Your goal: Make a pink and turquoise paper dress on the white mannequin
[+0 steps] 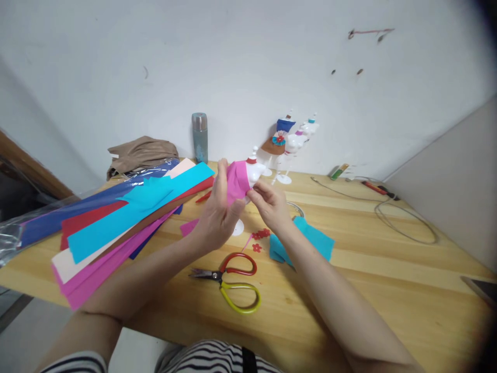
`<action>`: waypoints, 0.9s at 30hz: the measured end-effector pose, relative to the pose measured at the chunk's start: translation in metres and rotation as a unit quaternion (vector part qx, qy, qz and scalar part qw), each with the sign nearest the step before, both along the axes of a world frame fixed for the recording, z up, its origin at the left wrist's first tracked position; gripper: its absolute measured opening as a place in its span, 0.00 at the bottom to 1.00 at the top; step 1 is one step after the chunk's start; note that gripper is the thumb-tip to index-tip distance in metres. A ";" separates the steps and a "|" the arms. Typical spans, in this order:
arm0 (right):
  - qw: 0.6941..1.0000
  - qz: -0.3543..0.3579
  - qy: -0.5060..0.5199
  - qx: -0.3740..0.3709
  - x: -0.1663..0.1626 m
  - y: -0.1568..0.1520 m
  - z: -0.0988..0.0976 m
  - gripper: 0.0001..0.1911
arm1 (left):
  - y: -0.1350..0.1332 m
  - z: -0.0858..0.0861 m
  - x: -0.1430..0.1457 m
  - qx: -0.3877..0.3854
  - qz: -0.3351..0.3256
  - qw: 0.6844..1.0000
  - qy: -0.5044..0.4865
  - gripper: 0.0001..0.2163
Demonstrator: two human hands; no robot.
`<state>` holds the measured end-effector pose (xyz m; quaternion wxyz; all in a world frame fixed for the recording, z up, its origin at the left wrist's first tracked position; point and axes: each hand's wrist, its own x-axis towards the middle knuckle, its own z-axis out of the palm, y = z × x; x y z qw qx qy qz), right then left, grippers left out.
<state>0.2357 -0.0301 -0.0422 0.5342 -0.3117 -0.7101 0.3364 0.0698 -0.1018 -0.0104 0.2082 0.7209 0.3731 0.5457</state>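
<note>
Head view is showing both hands, left hand (217, 215) and right hand (269, 204), pinching pink paper (236, 182) around the white mannequin (254, 171), likely needing smoothing next.

Both my hands hold pink paper against a small white mannequin, above a wooden table.

My left hand (217, 215) grips the pink paper (236, 181) from the left; my right hand (271, 204) pinches its edge against the white mannequin (256, 170), which is lifted off the table (388, 269). Scissors (233, 282) with one red and one yellow handle lie near my forearms. Long coloured paper strips (116, 223) are stacked to the left. A teal scrap (314, 238) lies under my right wrist. Dressed mannequins (287, 142) and a bottle (199, 137) stand by the wall.
</note>
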 end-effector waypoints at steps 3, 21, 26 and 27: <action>1.000 0.004 0.003 0.000 0.000 0.000 0.000 0.14 | -0.004 -0.007 -0.001 0.046 0.073 0.995 -0.040 0.26; 1.000 0.012 0.002 -0.005 0.000 0.000 -0.001 0.18 | 0.017 0.013 0.005 -0.023 0.041 0.995 -0.090 0.09; 1.000 0.010 -0.004 0.002 0.000 0.001 0.000 0.18 | 0.017 0.009 0.001 -0.031 0.054 0.997 -0.048 0.08; 1.000 0.009 -0.005 0.002 0.000 0.001 0.000 0.18 | 0.018 0.008 0.000 -0.028 0.061 0.997 -0.037 0.08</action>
